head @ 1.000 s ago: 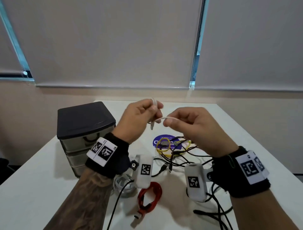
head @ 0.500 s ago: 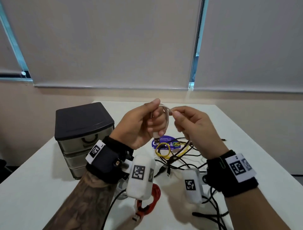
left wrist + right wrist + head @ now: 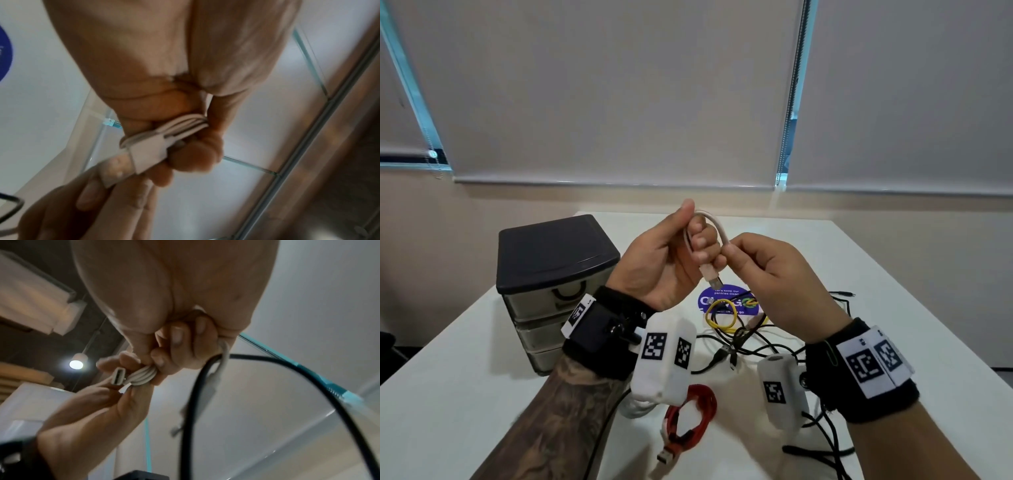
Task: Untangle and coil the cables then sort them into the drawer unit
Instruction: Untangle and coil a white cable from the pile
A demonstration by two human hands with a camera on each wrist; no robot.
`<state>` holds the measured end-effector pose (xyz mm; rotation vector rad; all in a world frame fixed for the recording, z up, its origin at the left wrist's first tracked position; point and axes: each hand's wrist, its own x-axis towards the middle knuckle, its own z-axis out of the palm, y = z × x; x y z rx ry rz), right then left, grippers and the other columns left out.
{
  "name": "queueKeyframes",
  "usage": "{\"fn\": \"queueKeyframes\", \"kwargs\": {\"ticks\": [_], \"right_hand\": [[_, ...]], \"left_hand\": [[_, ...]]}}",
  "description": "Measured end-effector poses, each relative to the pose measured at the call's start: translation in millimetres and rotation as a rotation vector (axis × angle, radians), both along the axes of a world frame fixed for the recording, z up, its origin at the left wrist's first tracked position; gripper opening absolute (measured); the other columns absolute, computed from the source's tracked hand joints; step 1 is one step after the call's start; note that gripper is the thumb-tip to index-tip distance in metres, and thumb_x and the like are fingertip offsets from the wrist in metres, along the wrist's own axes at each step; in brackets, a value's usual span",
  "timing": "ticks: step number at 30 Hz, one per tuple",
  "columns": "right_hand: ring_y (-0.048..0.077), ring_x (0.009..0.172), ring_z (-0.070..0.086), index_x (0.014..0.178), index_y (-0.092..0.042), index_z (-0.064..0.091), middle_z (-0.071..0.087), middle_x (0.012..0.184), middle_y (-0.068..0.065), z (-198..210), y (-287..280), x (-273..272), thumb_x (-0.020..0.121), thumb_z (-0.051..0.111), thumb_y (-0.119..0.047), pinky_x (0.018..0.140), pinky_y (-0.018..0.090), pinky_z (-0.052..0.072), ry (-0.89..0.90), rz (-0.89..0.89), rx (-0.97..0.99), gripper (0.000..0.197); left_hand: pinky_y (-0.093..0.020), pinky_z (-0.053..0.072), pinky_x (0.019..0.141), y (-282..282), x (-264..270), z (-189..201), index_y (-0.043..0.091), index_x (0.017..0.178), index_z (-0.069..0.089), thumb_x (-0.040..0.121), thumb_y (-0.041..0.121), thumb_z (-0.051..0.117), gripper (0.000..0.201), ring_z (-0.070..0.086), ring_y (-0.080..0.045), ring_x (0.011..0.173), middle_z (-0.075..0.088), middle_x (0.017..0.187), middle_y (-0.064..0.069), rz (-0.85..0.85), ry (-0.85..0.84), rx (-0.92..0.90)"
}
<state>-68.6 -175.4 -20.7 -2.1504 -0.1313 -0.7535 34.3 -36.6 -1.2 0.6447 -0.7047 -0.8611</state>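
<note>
Furthest out past my left hand (image 3: 667,260) I see the small grey plastic drawer unit with its flat black top (image 3: 551,270), all drawers shut, standing on the white table (image 3: 448,394). My left hand is raised above the table with its fingers curled round a short, pale pink-white USB cable (image 3: 707,240) wound into a few loops; the thumb points up beside the loop and the metal plug hangs down below the fingers. Immediately right of it, my right hand (image 3: 774,284) pinches the same cable at the loop's right side, fingertips touching the left hand's knuckles. Below both hands lie a coiled red braided cable (image 3: 693,421), a yellow looped cable (image 3: 722,317) on a round blue sticker (image 3: 726,296), and, under my right wrist, a tangle of thin black cables (image 3: 756,346).
</note>
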Motion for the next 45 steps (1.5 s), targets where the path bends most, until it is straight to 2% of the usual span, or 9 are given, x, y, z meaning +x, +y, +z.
{"fn": "queueKeyframes", "kwargs": {"ticks": [5,8,14,18,23,28,33,37,45], "right_hand": [[0.013,0.055,0.038,0.084,-0.015,0.068,0.043,0.061,0.006,6,-7,-5,0.103,0.054,-0.028,0.047,0.017,0.037,0.002,-0.046,0.008,0.027],[0.01,0.056,0.035,0.08,-0.016,0.069,0.04,0.058,-0.006,5,-4,-3,0.103,0.055,-0.03,0.053,0.025,0.031,0.004,-0.084,-0.003,0.029],[0.016,0.06,0.034,0.081,-0.001,0.069,0.036,0.064,0.015,7,1,-2,0.098,0.052,-0.037,0.059,0.032,0.032,-0.015,-0.018,0.087,0.043],[0.007,0.057,0.042,0.093,-0.015,0.073,0.045,0.061,-0.007,6,-5,-2,0.102,0.05,-0.01,0.052,0.015,0.038,0.092,0.012,0.192,0.026],[0.0,0.076,0.056,0.096,-0.031,0.076,0.066,0.089,-0.011,4,-14,-4,0.098,0.062,-0.03,0.07,0.015,0.043,0.173,-0.079,-0.008,0.014],[0.008,0.059,0.059,0.099,-0.027,0.079,0.066,0.056,-0.014,2,-21,0,0.095,0.068,-0.019,0.065,0.009,0.047,0.072,-0.119,0.171,0.013],[0.011,0.05,0.055,0.096,-0.016,0.08,0.071,0.069,-0.003,0,-25,1,0.091,0.072,-0.011,0.053,0.013,0.044,0.053,-0.112,0.353,0.011],[0.009,0.047,0.052,0.09,-0.021,0.08,0.062,0.055,-0.007,1,-30,-1,0.089,0.076,-0.019,0.051,0.014,0.045,0.124,-0.177,0.256,0.004],[0.0,0.065,0.055,0.085,-0.032,0.073,0.068,0.072,-0.014,-5,-22,-1,0.083,0.079,-0.029,0.061,0.022,0.043,0.283,-0.224,-0.267,0.006]], "left_hand": [[-0.03,0.05,0.069,2,5,3,0.005,0.082,0.057,0.102,0.031,0.04,0.037,0.055,-0.021,0.058,0.05,0.065,-0.006,0.26,-0.187,0.182],[-0.023,0.036,0.063,-2,1,2,0.01,0.078,0.048,0.096,0.038,0.05,0.033,0.037,-0.014,0.055,0.035,0.065,-0.001,0.258,-0.122,0.17],[-0.02,0.027,0.05,-12,-6,0,0.015,0.07,0.043,0.101,0.025,0.05,0.033,0.023,-0.01,0.048,0.028,0.06,0.002,0.424,-0.208,0.163],[-0.024,0.015,0.048,-10,-3,4,0.019,0.062,0.038,0.101,0.019,0.046,0.04,0.018,-0.007,0.041,0.025,0.052,0.006,0.513,-0.051,0.023],[-0.033,0.005,0.063,6,15,8,0.023,0.052,0.035,0.1,0.025,0.045,0.049,0.016,-0.008,0.038,0.021,0.047,0.008,0.505,0.087,-0.051],[-0.032,0.003,0.06,-2,15,-1,0.021,0.06,0.033,0.099,0.027,0.046,0.042,0.014,-0.006,0.038,0.018,0.05,0.008,0.388,0.059,0.005],[-0.032,0.002,0.061,-10,2,-3,0.019,0.061,0.035,0.098,0.028,0.048,0.041,0.016,-0.006,0.037,0.021,0.05,0.007,0.336,0.056,0.035],[-0.019,0.015,0.042,-6,-2,7,0.019,0.063,0.033,0.1,0.02,0.046,0.04,0.018,-0.005,0.039,0.022,0.052,0.007,0.512,0.025,-0.007],[-0.021,0.014,0.044,-5,4,4,0.017,0.065,0.035,0.1,0.015,0.051,0.038,0.018,-0.01,0.049,0.025,0.059,0.002,0.716,-0.198,0.171]]}}
